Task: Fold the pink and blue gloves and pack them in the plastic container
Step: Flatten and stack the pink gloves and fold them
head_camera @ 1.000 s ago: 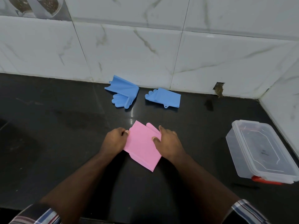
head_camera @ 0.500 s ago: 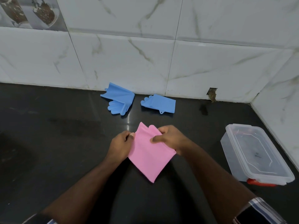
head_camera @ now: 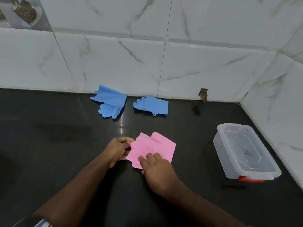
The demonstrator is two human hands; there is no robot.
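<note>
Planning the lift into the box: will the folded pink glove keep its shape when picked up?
Probably not: the pink glove looks thin and floppy, staying folded under the right hand and the left hand's pinch. Likely light and springy.

Glossy black stone worktop [head_camera: 49, 145] with a light glare streak mid-far, white marble-veined wall tiles [head_camera: 114, 63] behind and on the right, chipped hole [head_camera: 203, 94] at far tile base, decorative printed tile [head_camera: 21, 12] far left
</note>
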